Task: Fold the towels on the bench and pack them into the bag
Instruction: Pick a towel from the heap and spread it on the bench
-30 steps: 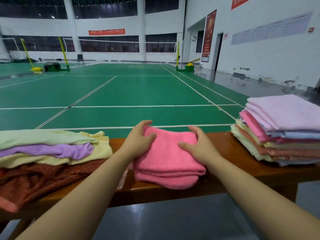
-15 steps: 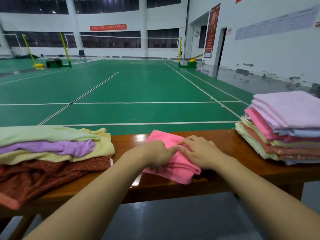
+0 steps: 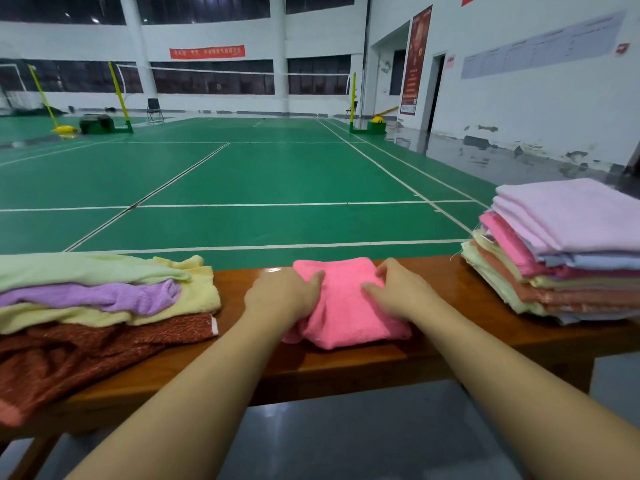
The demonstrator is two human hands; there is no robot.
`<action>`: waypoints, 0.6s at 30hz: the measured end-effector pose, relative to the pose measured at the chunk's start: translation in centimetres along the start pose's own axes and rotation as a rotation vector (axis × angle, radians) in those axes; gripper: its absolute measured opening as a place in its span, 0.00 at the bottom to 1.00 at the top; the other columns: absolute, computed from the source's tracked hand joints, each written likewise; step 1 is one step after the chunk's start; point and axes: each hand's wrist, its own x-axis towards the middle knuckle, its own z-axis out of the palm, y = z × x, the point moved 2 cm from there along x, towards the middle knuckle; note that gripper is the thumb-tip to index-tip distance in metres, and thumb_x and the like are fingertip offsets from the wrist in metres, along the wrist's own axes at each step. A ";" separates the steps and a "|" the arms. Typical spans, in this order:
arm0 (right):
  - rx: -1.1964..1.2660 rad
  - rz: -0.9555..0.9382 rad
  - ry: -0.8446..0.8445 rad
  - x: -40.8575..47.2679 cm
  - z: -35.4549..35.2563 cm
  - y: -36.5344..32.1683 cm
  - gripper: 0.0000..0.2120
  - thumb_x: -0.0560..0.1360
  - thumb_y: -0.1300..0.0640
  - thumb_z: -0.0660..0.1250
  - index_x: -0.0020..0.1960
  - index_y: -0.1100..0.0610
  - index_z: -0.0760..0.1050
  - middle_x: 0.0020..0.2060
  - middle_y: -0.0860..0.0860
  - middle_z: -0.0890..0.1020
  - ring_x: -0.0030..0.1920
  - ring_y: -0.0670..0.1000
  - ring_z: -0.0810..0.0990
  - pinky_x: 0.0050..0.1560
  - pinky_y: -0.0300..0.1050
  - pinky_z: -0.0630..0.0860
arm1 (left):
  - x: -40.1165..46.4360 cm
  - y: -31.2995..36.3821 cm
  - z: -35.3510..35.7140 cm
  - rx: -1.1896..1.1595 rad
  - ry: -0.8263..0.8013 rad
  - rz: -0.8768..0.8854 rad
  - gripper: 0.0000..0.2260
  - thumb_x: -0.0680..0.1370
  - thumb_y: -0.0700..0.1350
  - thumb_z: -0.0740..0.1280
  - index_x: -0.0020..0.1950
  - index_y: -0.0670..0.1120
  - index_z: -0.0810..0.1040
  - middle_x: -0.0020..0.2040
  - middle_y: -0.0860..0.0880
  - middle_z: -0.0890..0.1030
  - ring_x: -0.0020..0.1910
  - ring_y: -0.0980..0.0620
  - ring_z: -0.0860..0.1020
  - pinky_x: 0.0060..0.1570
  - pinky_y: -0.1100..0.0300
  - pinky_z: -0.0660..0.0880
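Observation:
A folded pink towel [image 3: 346, 306] lies in the middle of the wooden bench [image 3: 446, 275]. My left hand [image 3: 282, 296] grips its left edge, fingers curled under the fold. My right hand [image 3: 398, 289] rests on its right side, fingers pressing into the cloth. A loose heap of unfolded towels [image 3: 97, 306], green, purple, yellow and rust red, sits on the bench's left end. A neat stack of folded towels [image 3: 568, 251], lilac on top, stands at the right end. No bag is in view.
Beyond the bench stretches a green badminton court with white lines and a net on yellow posts [image 3: 353, 98]. A grey floor lies below the bench's front edge. A white wall with a doorway [image 3: 434, 91] runs along the right.
The pink towel was folded smaller and now lies compact. My hands met at its centre, then spread apart to its left and right sides.

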 end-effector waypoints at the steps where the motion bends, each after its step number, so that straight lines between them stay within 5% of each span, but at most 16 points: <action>1: 0.030 -0.035 -0.002 0.0 0.3 -0.3 0.21 0.77 0.43 0.66 0.66 0.49 0.68 0.65 0.53 0.78 0.63 0.58 0.78 0.62 0.53 0.75 | 0.1 0.8 0.3 -0.023 -0.031 0.021 0.31 0.82 0.65 0.52 0.64 0.41 0.79 0.63 0.39 0.80 0.61 0.38 0.79 0.57 0.50 0.74; 6: 0.067 -0.126 0.079 -0.4 0.7 -0.3 0.08 0.82 0.52 0.64 0.59 0.42 0.76 0.60 0.53 0.74 0.55 0.57 0.80 0.59 0.51 0.75 | 0.8 2.3 1.4 -0.151 -0.055 0.072 0.26 0.85 0.57 0.52 0.62 0.38 0.78 0.63 0.36 0.79 0.61 0.37 0.78 0.57 0.50 0.73; 11: 0.135 -0.188 0.186 -0.4 -0.1 1.1 0.11 0.82 0.53 0.65 0.61 0.45 0.82 0.60 0.51 0.76 0.58 0.54 0.79 0.65 0.53 0.74 | 0.8 2.1 0.1 -0.512 -0.011 0.028 0.25 0.85 0.55 0.57 0.59 0.33 0.78 0.58 0.33 0.81 0.57 0.35 0.80 0.53 0.52 0.74; 15: 0.254 -0.230 0.333 -0.9 -3.5 1.5 0.13 0.82 0.54 0.64 0.64 0.47 0.80 0.54 0.49 0.73 0.52 0.48 0.75 0.60 0.43 0.72 | 0.6 3.9 -0.7 -0.958 -0.059 -0.005 0.22 0.82 0.57 0.64 0.59 0.38 0.79 0.55 0.41 0.83 0.52 0.42 0.82 0.55 0.49 0.79; 18: 0.295 -0.253 0.449 -0.5 -8.3 1.9 0.13 0.82 0.54 0.64 0.65 0.48 0.80 0.52 0.48 0.72 0.51 0.46 0.73 0.59 0.42 0.70 | 1.0 7.7 -2.2 -1.147 -0.077 0.011 0.17 0.83 0.54 0.63 0.57 0.40 0.79 0.51 0.44 0.83 0.47 0.46 0.82 0.44 0.56 0.79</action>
